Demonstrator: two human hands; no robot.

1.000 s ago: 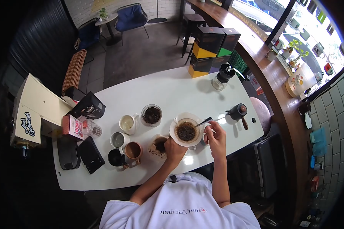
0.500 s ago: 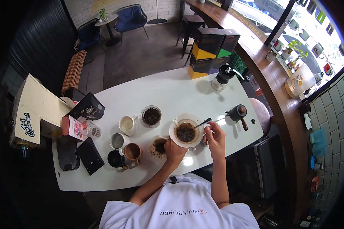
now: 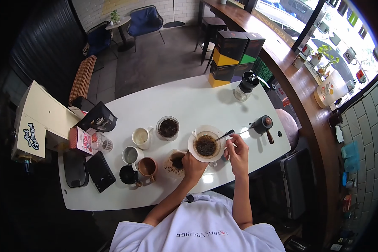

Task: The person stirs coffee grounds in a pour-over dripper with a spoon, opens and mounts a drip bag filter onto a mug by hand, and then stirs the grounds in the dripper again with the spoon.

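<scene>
A white dripper (image 3: 192, 147) with a paper filter holds wet, dark coffee grounds (image 3: 206, 145). My left hand (image 3: 194, 167) is closed on its lower left side. A dark-handled spoon (image 3: 224, 135) leans out of the filter toward the upper right. Just right of the dripper is my right hand (image 3: 238, 156), its fingers curled beside the spoon's end; what they pinch is too small to make out. Left of my left hand lies a used filter (image 3: 171, 168) with dark grounds. A glass of dark grounds (image 3: 168, 128) stands farther back.
Several cups, including a brown mug (image 3: 148, 166) and a white mug (image 3: 141, 137), stand at the left. A black kettle-like pot (image 3: 262, 124) and a grinder (image 3: 246, 84) are at the right. Stacked boxes (image 3: 231, 50) stand at the back; a cream machine (image 3: 42, 115) at far left.
The whole view has shifted slightly. Both hands, the dripper and the spoon keep nearly the same positions relative to each other.
</scene>
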